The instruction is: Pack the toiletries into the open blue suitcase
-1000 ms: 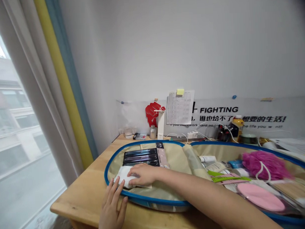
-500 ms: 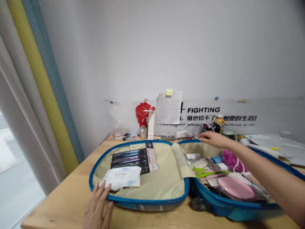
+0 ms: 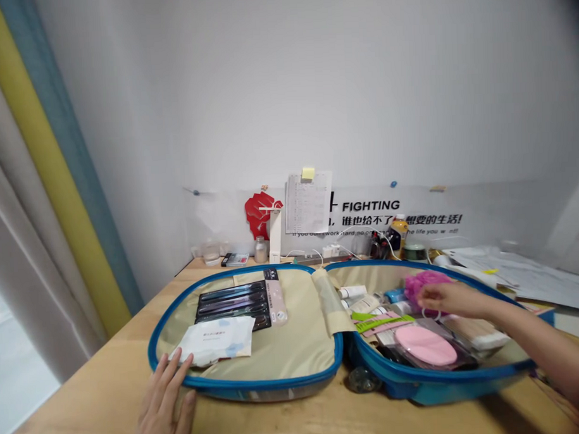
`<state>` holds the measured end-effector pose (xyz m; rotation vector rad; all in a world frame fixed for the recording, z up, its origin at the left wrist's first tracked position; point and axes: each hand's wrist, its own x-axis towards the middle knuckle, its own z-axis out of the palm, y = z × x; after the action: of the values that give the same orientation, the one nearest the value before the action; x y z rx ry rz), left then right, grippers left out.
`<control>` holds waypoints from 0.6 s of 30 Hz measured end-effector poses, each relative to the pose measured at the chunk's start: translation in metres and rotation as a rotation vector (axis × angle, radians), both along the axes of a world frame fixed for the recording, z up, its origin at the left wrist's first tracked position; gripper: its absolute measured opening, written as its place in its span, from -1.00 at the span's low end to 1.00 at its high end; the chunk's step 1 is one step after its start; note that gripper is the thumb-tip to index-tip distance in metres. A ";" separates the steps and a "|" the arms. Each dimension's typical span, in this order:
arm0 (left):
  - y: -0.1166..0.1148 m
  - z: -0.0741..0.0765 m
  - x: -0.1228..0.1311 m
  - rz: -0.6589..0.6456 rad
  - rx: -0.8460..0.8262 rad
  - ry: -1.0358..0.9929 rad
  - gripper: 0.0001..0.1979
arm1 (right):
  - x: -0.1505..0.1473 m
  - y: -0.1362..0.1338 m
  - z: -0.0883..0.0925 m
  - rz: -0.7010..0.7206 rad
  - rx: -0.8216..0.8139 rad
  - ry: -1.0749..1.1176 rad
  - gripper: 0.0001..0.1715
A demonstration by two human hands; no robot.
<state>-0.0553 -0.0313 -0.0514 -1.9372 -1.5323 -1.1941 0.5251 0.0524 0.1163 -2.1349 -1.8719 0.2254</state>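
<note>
An open suitcase with a blue rim (image 3: 248, 382) and beige lining lies across the wooden desk. My left hand (image 3: 165, 398) rests with its fingers on the near rim of the left half, just below a white flat packet (image 3: 213, 341). A boxed set of dark toothbrushes (image 3: 233, 306) lies above that packet. In the right half, my right hand (image 3: 451, 300) is at a pink mesh bath puff (image 3: 427, 287), partly covering it. Small tubes (image 3: 359, 300), a green-labelled packet (image 3: 383, 323) and a round pink sponge in plastic (image 3: 424, 345) lie nearby.
The wooden desk (image 3: 87, 407) carries the suitcase, with a clear round object (image 3: 363, 379) beside its near side. Along the wall stand a white lamp (image 3: 274, 236), a juice bottle (image 3: 399, 234) and small jars. Papers (image 3: 514, 275) lie at right. A curtain hangs at left.
My right hand has moved from the far rim down onto the pink puff. The whole scene has shifted left in view. My left hand stays at the near rim.
</note>
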 end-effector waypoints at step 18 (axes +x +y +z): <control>0.000 -0.001 -0.001 -0.005 -0.001 -0.013 -0.43 | -0.016 -0.031 -0.031 0.019 -0.174 0.057 -0.30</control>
<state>-0.0560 -0.0315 -0.0527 -1.9383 -1.5352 -1.2101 0.5093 0.0215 0.0852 -2.1962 -1.9036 0.4642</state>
